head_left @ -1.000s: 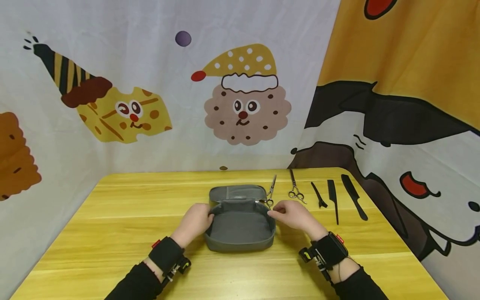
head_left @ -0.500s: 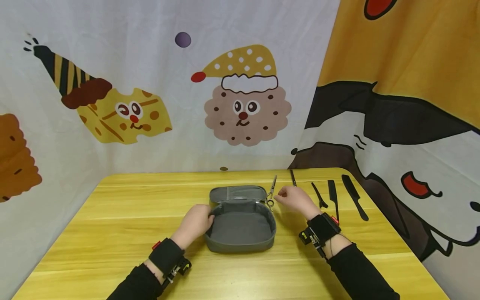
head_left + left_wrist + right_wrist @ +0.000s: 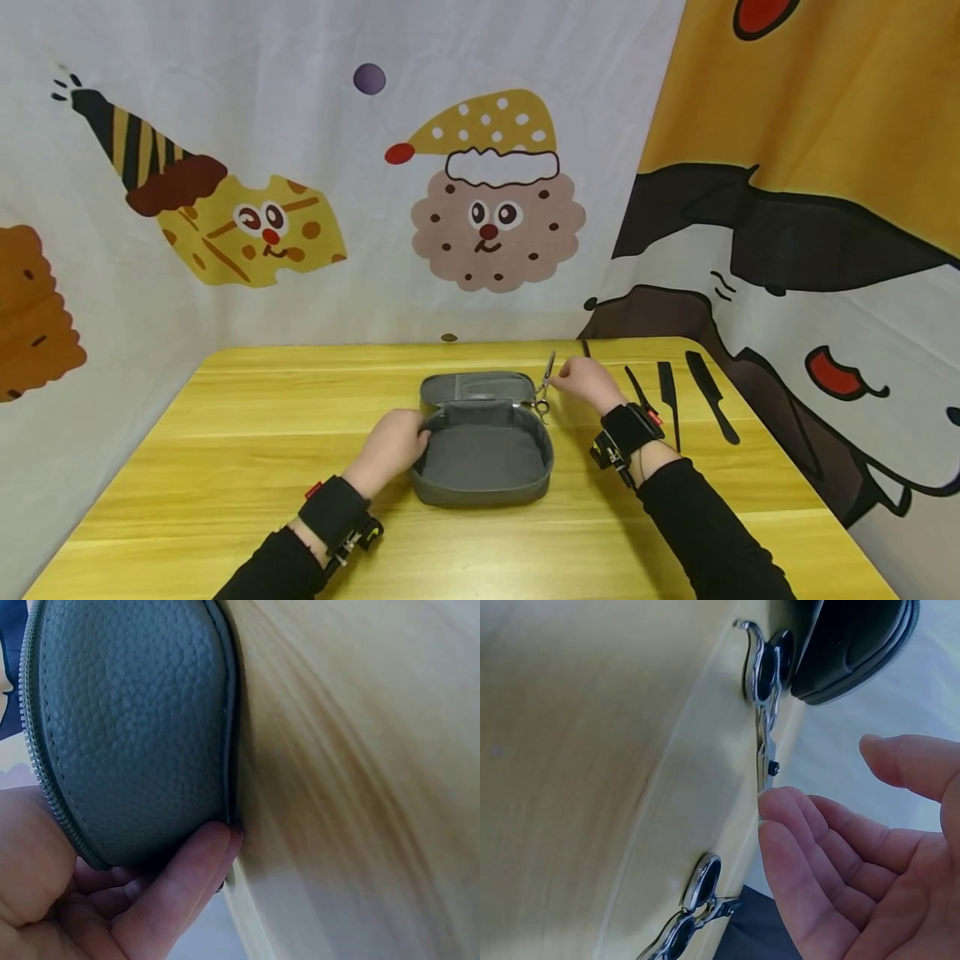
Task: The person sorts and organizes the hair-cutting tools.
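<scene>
A grey zip case (image 3: 480, 493) sits unzipped with its lid folded back. My left hand (image 3: 392, 450) grips its left side, the thumb inside the rim; the left wrist view shows the fingers under the pebbled side wall (image 3: 135, 735). A pair of hairdressing scissors (image 3: 543, 388) lies just right of the lid, blades pointing away. My right hand (image 3: 591, 383) is at these scissors, fingertips right by the blades and thumb held apart in the right wrist view. Behind that hand, a second pair of scissors (image 3: 705, 916) is partly hidden in the head view.
Right of my right hand lie a black hair clip (image 3: 638, 386), a black tail comb (image 3: 667, 392) and a wider black comb with a handle (image 3: 705, 386). All rest on the wooden table (image 3: 285, 417). A printed cloth (image 3: 300, 75) hangs behind the table.
My right hand has left the right rim of the case and moved away from me to the nearer scissors, covering the second pair. My left hand stays on the case.
</scene>
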Demonstrator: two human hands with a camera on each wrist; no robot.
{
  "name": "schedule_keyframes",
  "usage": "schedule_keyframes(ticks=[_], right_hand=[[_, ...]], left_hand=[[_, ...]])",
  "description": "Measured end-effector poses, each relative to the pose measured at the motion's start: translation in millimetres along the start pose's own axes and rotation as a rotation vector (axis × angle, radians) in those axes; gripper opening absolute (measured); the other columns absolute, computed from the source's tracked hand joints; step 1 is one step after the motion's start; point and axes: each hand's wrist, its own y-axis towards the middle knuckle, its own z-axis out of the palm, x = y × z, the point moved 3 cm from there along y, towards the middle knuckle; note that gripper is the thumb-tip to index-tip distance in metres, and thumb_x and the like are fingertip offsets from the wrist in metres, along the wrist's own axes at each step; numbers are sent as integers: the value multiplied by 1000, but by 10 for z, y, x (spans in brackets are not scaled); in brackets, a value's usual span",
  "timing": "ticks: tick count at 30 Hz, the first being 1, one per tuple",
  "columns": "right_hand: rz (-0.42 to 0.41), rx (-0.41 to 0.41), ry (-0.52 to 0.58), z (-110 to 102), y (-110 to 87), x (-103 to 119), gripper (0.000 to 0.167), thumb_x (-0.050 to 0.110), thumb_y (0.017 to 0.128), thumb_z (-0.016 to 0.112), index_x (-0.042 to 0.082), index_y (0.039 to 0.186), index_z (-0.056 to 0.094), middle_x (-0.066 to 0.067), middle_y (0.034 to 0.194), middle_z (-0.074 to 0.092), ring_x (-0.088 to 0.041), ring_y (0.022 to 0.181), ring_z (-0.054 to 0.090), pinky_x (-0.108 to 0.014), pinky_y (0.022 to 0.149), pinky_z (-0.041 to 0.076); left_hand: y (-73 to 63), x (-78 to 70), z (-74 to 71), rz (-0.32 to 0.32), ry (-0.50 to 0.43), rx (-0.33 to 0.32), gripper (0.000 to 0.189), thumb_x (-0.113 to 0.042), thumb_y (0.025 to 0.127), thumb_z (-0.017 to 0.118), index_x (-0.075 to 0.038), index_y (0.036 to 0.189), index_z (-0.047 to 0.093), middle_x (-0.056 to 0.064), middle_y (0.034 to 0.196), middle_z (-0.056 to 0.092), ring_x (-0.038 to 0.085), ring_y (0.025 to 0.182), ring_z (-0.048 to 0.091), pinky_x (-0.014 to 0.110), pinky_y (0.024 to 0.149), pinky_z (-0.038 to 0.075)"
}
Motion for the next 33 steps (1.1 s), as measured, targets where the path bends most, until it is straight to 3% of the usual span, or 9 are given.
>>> schedule_keyframes(ticks=[24, 33], right_hand=[[150, -23, -50, 93, 289, -47, 52, 28, 93, 69, 16, 50, 41, 3, 48, 28, -13, 43, 28, -27, 45, 24], [180, 1, -91, 99, 341, 14, 47, 30, 94, 68, 13, 54, 51, -1, 50, 42, -17, 47, 40, -30, 47, 33]], left_hand=[[1, 12, -4, -21, -26, 11, 18, -5, 90, 70, -8, 76, 60, 1, 63, 48, 14, 54, 44, 30, 52, 38], [3, 22, 1, -17, -13, 8, 19, -5, 90, 70, -8, 75, 60, 1, 63, 48, 14, 54, 44, 30, 52, 38]])
